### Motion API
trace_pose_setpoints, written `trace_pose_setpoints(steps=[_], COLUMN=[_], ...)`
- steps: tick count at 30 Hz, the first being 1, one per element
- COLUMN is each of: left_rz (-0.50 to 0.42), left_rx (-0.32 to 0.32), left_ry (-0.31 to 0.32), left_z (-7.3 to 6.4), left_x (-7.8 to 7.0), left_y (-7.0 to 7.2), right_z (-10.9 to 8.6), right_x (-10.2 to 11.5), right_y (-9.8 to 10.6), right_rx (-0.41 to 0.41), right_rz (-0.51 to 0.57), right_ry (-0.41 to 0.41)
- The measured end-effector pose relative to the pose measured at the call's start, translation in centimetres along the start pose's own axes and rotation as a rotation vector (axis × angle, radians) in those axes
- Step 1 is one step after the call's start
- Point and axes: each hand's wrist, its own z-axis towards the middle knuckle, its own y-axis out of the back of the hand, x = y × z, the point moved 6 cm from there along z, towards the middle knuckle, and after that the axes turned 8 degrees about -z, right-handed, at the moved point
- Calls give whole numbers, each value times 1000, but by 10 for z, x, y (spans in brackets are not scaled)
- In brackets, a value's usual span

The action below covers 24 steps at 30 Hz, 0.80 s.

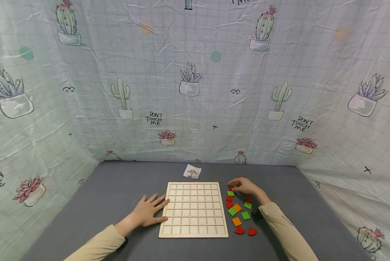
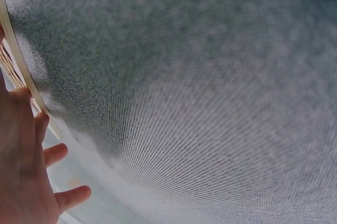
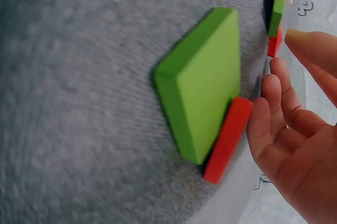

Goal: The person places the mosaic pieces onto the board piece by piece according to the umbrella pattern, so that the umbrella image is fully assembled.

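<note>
Wooden grid board [image 1: 193, 209] has the spread left hand [image 1: 146, 211] on its left edge. Whether the right hand [image 1: 244, 185] pinches the farthest red piece [image 1: 230, 188], I cannot tell.

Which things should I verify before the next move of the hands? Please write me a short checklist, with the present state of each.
1. Left hand on the board: ok; fingers spread over its left edge.
2. Cells free: ok; no piece shows on the visible cells.
3. Coloured pieces nearby: ok; they lie right of the board.
4. Pieces sorted by colour: not ok; red, green and orange are mixed.
5. Right hand gripping the far red piece: cannot tell; fingers are at it, contact unclear.
6. Picture card details: cannot tell; visible beyond the board, but too small.
</note>
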Motion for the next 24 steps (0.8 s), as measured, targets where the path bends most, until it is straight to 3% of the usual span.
trace_pose_setpoints(steps=[16,24], left_rz=[41,54], left_rx=[12,16], left_ry=[10,5], left_z=[3,2], left_x=[0,2], left_y=[1,2], right_z=[-2,-4], right_x=[-9,-11], right_y=[2,3], right_rx=[-73,-57], right_rz=[-37,-2], right_ry=[-104,-90])
